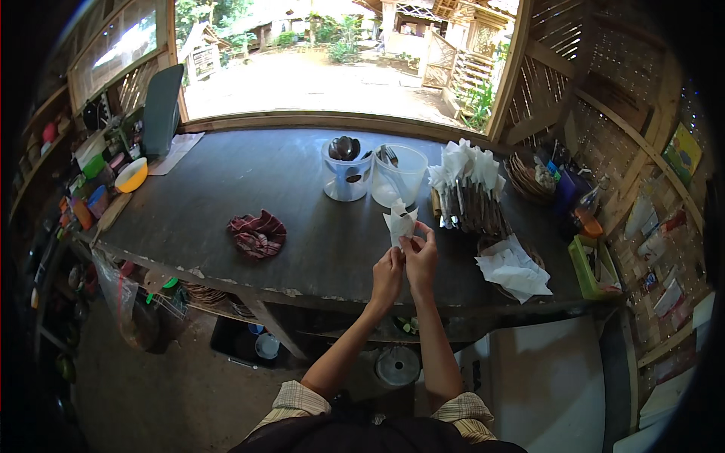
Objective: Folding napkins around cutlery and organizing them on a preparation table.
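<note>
My left hand (388, 276) and my right hand (420, 260) meet above the counter's front part. Between them they hold a white paper napkin (401, 225), folded upright around something dark that peeks out at its top. The left fingers pinch low on it, while the right thumb and fingers press its side. Just beyond stand two clear plastic tubs: one tub (338, 184) holds spoons (344, 148), the other tub (405, 181) holds forks (391, 156). To the right lies a pile of napkin-wrapped cutlery (470, 181). Nearer me, loose napkins (512, 269) rest on a woven holder.
A crumpled red-striped cloth (257, 234) lies on the dark counter (187, 209). A yellow bowl (131, 175) and cups crowd the left end. At the right are a wicker basket (527, 178) and a green tray (592, 277). An open window borders the far edge.
</note>
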The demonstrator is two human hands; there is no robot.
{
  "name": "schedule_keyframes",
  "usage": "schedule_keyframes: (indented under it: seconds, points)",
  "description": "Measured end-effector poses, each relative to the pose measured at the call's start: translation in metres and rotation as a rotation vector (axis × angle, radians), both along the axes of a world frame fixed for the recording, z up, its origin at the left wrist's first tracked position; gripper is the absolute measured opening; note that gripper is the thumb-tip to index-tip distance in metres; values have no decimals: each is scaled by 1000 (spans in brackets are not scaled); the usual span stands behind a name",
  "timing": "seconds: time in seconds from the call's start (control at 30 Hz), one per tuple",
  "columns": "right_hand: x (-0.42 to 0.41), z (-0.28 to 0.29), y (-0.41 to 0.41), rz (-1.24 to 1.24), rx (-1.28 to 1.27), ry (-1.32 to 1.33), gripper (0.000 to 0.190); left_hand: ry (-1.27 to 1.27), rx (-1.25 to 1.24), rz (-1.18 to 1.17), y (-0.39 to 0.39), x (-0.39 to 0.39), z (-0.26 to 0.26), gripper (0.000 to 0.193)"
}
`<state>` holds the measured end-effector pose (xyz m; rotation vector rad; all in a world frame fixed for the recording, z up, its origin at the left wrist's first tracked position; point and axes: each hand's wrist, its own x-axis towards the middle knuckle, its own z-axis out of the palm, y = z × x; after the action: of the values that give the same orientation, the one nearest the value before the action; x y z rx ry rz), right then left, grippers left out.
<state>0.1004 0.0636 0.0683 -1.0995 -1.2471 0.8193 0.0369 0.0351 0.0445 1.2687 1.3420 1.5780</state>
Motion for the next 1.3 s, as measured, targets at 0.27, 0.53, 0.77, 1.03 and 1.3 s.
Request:
schedule_keyframes:
  seconds: [0.27, 0.53, 0.77, 1.03, 1.3]
  points:
    - [71, 2, -12, -53, 47, 75, 42, -202, -60, -137, 1, 61, -4, 41]
    - [132, 7, -32, -122, 25, 81, 40, -84, 99, -161, 19, 107, -6, 29]
    - [161, -13, -14, -206, 131, 36, 40, -90, 142, -211, 32, 132, 13, 23]
    - [149, -5, 0, -316, -68, -263, 25, -99, 114, -152, 109, 128, 33, 28]
    - [153, 21, 107, -539, 194, -581, 12, -138, 93, -151, 221, 141, 50, 26]
